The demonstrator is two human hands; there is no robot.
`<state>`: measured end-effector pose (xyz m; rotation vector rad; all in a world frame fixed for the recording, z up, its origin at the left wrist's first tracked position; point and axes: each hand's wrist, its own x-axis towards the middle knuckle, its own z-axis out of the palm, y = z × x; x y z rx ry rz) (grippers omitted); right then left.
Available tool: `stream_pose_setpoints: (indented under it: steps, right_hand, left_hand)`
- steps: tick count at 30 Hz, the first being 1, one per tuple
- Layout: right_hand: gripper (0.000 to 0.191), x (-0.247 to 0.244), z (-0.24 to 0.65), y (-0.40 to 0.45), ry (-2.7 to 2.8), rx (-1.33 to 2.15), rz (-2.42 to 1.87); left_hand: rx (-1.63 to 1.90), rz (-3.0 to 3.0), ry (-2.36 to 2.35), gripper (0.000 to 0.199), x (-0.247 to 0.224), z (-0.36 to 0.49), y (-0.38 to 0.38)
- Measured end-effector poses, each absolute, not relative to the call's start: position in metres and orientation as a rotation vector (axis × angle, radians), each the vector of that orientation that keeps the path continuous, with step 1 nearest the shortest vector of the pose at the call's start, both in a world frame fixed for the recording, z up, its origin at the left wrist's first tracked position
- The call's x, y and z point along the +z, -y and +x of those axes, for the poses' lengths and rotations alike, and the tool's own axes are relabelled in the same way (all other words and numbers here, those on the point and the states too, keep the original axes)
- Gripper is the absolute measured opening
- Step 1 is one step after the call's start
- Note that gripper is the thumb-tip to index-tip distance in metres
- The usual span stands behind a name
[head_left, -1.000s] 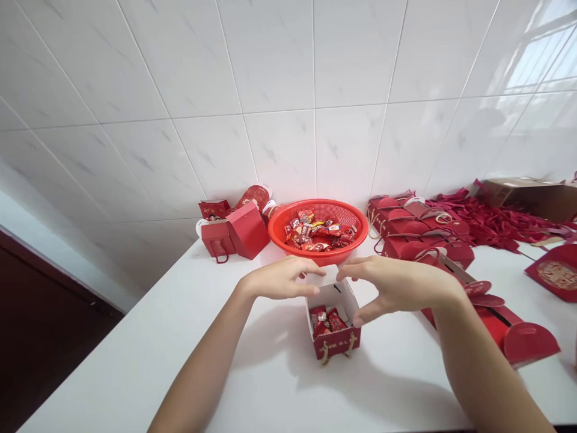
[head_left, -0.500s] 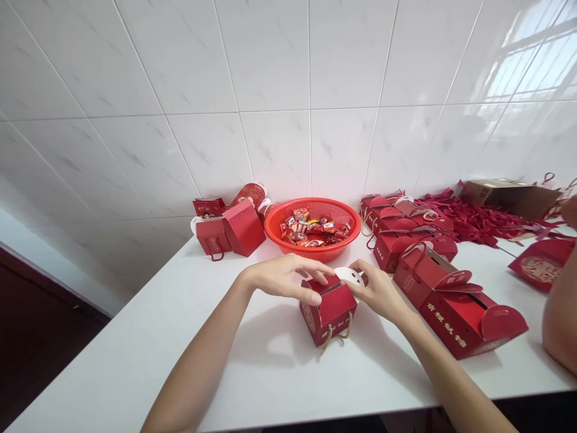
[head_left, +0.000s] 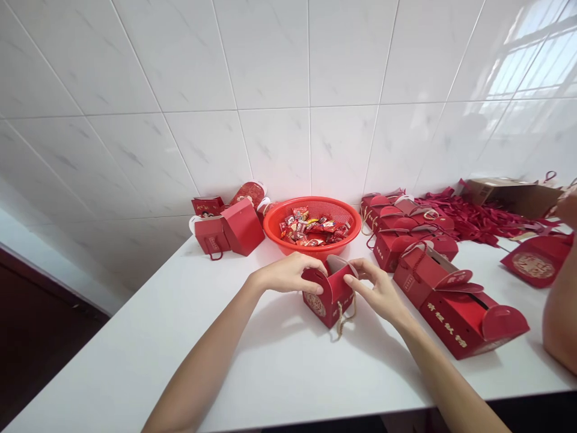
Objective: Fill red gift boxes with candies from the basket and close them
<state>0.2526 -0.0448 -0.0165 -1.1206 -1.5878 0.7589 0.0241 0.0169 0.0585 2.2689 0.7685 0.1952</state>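
- The small red box (head_left: 333, 300) sits on the white table (head_left: 189, 361), right between the two hands and just in front of the red basket (head_left: 271, 234). Its rounded side flaps stand up around the top.
- The left hand (head_left: 293, 273) is partly closed, fingers bent — it has the box by its left flap, thumb on the near side.
- The right hand (head_left: 376, 290) is half open and curved, with its thumb on the right flap and its fingers reaching behind it.
- A beige cord handle (head_left: 341, 322) hangs from the box's front side.
- Wrapped sweets (head_left: 311, 230) lie in the basket.
- To the right, more red boxes (head_left: 455, 319) stand in a row running back to the tiled wall (head_left: 274, 54).
- Behind them are a heap of dark red ribbons (head_left: 473, 219) and a cardboard carton (head_left: 500, 198).
- At the left, an opened red box (head_left: 243, 228) stands near the basket.
- Another person's arm (head_left: 561, 313) shows at the right edge.
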Motion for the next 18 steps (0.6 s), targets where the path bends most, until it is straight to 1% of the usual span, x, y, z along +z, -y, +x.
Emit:
stream_pose_setpoints:
  steps: [6,9,13,18]
  right_hand:
    - [0.039,-0.030,0.252,0.035,1.497,0.798,-1.148]
    - [0.034,-0.032,0.249,0.036,1.494,0.688,-1.090]
    - [0.022,-0.032,0.246,0.042,1.613,0.496,-1.030]
    - [0.026,-0.035,0.245,0.044,1.665,0.448,-1.047]
  left_hand:
    - [0.346,2.053,-0.693,0.021,0.042,0.023,-0.031]
    - [0.489,2.020,-0.694,0.020,0.035,0.025,-0.035]
    - [0.546,2.167,-0.775,0.019,0.032,0.032,-0.032]
    - [0.487,2.408,-0.938,0.016,0.040,0.036,-0.022]
